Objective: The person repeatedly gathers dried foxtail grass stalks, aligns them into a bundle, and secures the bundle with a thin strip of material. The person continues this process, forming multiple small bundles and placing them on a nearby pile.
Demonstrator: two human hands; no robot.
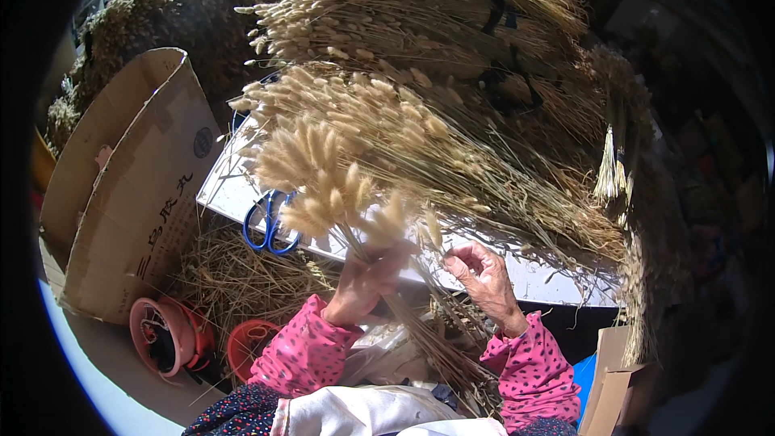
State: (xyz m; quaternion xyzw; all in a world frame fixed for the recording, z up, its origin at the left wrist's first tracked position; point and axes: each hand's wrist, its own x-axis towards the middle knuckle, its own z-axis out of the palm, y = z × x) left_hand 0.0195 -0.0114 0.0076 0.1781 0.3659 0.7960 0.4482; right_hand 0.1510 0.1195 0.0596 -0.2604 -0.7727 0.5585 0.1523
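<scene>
My left hand (366, 284) grips a bunch of dried bunny-tail grass (324, 175) by its stems, the fluffy heads fanned above the fist and the stems hanging down towards my lap. To its right, my right hand (481, 278) has thumb and forefinger pinched at the stem of a single grass head (433, 229). A large loose pile of the same grass (424, 145) lies across the white table just beyond both hands. Blue-handled scissors (270, 230) rest at the table's near left edge, their blades partly hidden.
Tied grass bundles (387, 6) are stacked at the back. A cardboard box (136, 194) with printed writing stands left. Cut straw (242, 266) lies below the white table (539, 281), near a pink plastic pot (163, 336) and a red one (251, 345). Cardboard (608, 381) stands lower right.
</scene>
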